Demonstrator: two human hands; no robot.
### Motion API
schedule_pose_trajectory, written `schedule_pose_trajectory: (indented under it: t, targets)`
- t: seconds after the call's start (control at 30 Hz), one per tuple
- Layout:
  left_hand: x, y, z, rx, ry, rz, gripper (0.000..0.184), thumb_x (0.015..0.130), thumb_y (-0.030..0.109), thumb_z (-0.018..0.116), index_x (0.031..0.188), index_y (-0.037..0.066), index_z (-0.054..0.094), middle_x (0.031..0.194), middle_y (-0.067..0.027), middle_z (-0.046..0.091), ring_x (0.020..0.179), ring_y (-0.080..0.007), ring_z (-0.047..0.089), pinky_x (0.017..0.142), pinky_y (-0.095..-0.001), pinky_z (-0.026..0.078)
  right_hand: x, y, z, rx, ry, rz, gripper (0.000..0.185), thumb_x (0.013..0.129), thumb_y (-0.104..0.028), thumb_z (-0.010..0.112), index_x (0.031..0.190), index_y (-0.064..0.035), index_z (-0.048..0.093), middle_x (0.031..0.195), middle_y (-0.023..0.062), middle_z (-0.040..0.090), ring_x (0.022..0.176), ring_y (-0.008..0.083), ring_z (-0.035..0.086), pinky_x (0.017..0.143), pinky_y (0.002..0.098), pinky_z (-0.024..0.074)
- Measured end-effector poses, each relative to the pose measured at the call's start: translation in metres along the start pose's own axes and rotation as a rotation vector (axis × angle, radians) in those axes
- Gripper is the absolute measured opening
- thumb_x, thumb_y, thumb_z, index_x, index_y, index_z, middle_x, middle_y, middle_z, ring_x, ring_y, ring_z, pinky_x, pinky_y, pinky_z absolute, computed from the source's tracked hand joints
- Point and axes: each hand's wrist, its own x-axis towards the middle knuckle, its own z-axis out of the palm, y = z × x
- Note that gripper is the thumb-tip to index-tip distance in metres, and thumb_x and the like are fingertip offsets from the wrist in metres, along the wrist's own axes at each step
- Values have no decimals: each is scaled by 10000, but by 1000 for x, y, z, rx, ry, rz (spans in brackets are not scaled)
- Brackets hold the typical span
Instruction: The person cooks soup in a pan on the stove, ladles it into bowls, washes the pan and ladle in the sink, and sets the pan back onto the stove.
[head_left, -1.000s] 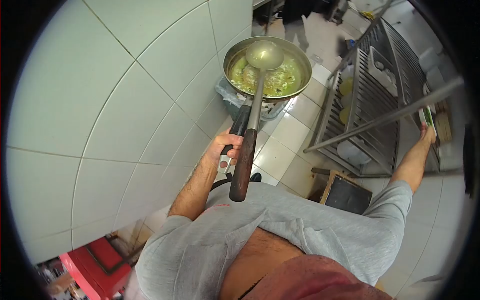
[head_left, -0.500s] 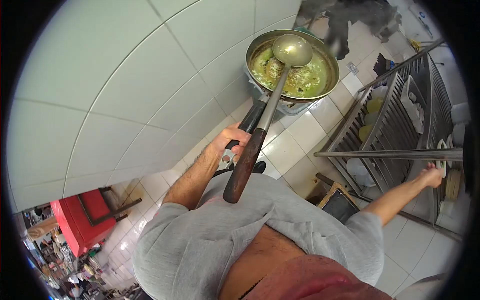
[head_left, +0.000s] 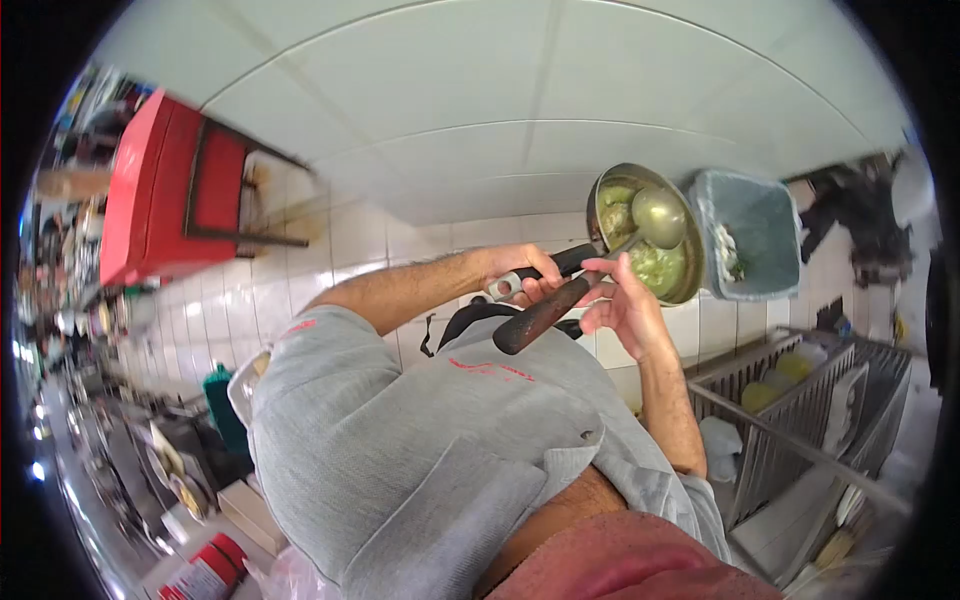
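My left hand (head_left: 530,272) is wrapped around the black handle of a round metal pan (head_left: 602,190). Greenish-yellow liquid with pale bits lies in the pan. A metal ladle (head_left: 659,218) rests with its bowl over the liquid, its dark wooden handle (head_left: 540,316) crossing above the pan handle. My right hand (head_left: 632,305) has its thumb and forefinger at the ladle's shaft, close to the left hand, with the other fingers loosely bent.
Beside the pan is a lined grey-green bin (head_left: 765,240) with scraps inside. A metal rack (head_left: 790,420) holding yellow items is at lower right. A red box-like unit (head_left: 170,195) on a dark frame is at upper left. A tiled wall (head_left: 450,90) runs behind the pan.
My right hand has left the rack, where it was at a small pale item, and come to the ladle. The view has turned, and the pan now appears lower and further right.
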Motion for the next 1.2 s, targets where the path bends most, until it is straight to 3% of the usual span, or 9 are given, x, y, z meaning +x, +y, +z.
schedule_pose_trajectory:
  t: [0.17, 0.4, 0.6, 0.67, 0.77, 0.9, 1.07, 1.13, 1.2]
  targets:
    - [3, 1, 95, 6, 394, 101, 195, 780, 184, 559, 635, 78, 482, 520, 29, 445, 378, -38, 420, 292, -166, 308, -33, -89, -33, 139, -27, 265, 577, 856, -506, 458, 1184, -32, 428, 724, 119, 583, 495, 175, 576, 441, 280, 488]
    - [15, -115, 120, -57, 717, 200, 183, 731, 264, 547, 628, 122, 495, 469, 49, 440, 339, -43, 421, 251, -160, 239, -7, -56, -31, -448, -693, 666, 585, 829, -532, 483, 1239, -124, 392, 752, 122, 558, 508, 188, 571, 451, 286, 479]
    - [-138, -264, 54, -321, 904, 635, 235, 727, 231, 537, 533, 114, 474, 458, 44, 426, 355, -43, 401, 294, -215, 287, 21, 51, 196, -627, -770, 764, 251, 821, -344, 562, 840, -95, 534, 753, 104, 577, 599, 206, 572, 536, 337, 484]
    - [-199, -258, 41, -532, 912, 786, 280, 780, 147, 499, 514, 80, 439, 470, 16, 423, 368, -50, 419, 301, -221, 318, 67, 64, 265, -671, -820, 777, 205, 808, -289, 573, 839, -90, 533, 745, 92, 572, 602, 205, 573, 539, 345, 489]
    - [-239, -263, 42, -849, 475, 1073, 74, 785, 72, 530, 801, 63, 459, 544, 30, 404, 394, -51, 418, 335, -213, 364, 89, 70, 324, -656, -852, 805, 131, 760, -107, 559, 887, -81, 540, 706, 55, 539, 579, 188, 562, 573, 374, 517]
    - [-285, -299, 19, -859, 672, 1201, 206, 759, 61, 569, 886, 89, 409, 577, 26, 401, 389, -56, 403, 334, -226, 364, 131, 64, 389, -824, -905, 847, 353, 722, 7, 503, 1064, -71, 467, 684, 46, 501, 556, 144, 533, 559, 353, 522]
    - [-344, -327, 5, -794, 986, 1401, 254, 721, 48, 595, 843, 81, 375, 564, -8, 398, 392, -80, 413, 335, -273, 379, 188, 54, 480, -1473, -1163, 255, 564, 674, 88, 442, 1204, -103, 408, 731, 108, 497, 599, 220, 566, 529, 381, 495]
    - [-371, -336, 1, -787, 1117, 1463, 268, 702, 42, 599, 831, 72, 366, 558, -20, 415, 395, -95, 431, 335, -280, 389, 223, 73, 507, -1564, -1327, -997, 648, 676, 77, 485, 1278, -102, 328, 837, 168, 512, 687, 324, 583, 618, 418, 496]
    - [-396, -341, -11, -790, 1200, 1516, 271, 697, 37, 599, 830, 71, 366, 555, -23, 421, 393, -100, 436, 335, -282, 393, 236, 79, 558, -1716, -1284, -1068, 660, 677, 71, 501, 1287, -94, 311, 883, 180, 507, 728, 358, 572, 641, 440, 485]
